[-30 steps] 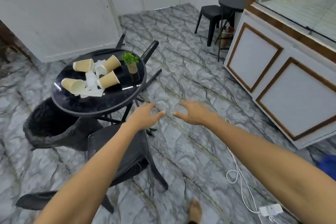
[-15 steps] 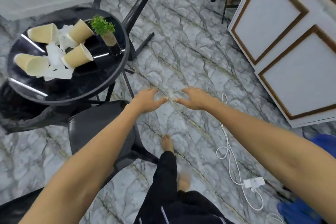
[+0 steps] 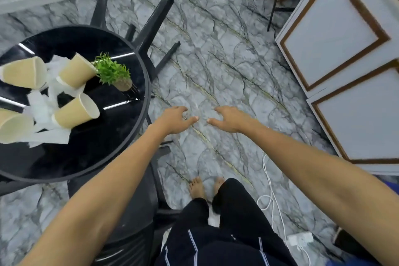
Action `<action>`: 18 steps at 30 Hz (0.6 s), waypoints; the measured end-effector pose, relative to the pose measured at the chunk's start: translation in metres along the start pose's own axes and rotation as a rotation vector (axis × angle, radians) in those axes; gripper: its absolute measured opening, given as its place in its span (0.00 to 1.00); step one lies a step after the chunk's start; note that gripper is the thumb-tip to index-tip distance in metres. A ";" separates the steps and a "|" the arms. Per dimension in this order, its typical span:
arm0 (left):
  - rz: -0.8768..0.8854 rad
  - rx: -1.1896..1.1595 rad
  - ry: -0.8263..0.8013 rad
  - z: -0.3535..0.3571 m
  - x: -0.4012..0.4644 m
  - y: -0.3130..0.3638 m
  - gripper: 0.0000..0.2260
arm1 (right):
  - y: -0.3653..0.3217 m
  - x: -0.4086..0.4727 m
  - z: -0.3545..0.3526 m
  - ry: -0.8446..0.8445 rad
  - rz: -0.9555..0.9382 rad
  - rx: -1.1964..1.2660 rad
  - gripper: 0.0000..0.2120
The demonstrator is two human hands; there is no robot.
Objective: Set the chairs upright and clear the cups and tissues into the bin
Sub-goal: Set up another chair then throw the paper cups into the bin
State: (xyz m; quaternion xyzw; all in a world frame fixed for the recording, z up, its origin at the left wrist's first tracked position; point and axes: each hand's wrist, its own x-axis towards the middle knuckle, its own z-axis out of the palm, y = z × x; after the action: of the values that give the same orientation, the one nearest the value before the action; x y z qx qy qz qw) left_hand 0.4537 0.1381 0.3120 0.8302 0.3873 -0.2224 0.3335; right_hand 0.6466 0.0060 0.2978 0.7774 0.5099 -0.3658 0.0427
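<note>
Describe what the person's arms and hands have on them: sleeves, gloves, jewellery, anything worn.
Nothing worn shows. The left hand and right hand are bare, with no gloves, rings or watch visible. Both forearms are uncovered as far as the frame edges, so no sleeve shows. Short, pale fingernails can be seen on the thumbs.

Cups: I count four tan paper cups, all tipped on their sides on the round black table. One (image 3: 23,72) lies at the far left, one (image 3: 75,71) just beside the small plant, one (image 3: 76,111) nearer me with its open mouth facing right, one (image 3: 14,128) at the left edge, partly cut off.
Tissues (image 3: 46,106): white, crumpled, strewn between and under the cups, touching them.
Far chair (image 3: 151,28): black, tipped over beyond the table, legs sticking out over the floor.
Near chair (image 3: 129,211): black, low beside the table, under my left arm; I cannot tell its exact pose.
</note>
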 end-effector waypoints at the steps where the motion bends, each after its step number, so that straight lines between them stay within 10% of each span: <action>1: -0.008 -0.004 -0.003 -0.008 0.011 0.000 0.38 | 0.002 0.013 -0.008 0.000 -0.006 0.003 0.40; 18: -0.066 -0.092 0.005 -0.157 0.221 0.037 0.35 | 0.050 0.234 -0.187 -0.053 -0.114 -0.027 0.41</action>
State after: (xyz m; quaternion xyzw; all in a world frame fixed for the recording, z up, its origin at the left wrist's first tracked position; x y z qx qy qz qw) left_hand 0.6336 0.3442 0.2942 0.8013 0.4252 -0.2129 0.3629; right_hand 0.8354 0.2424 0.2758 0.7364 0.5570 -0.3812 0.0460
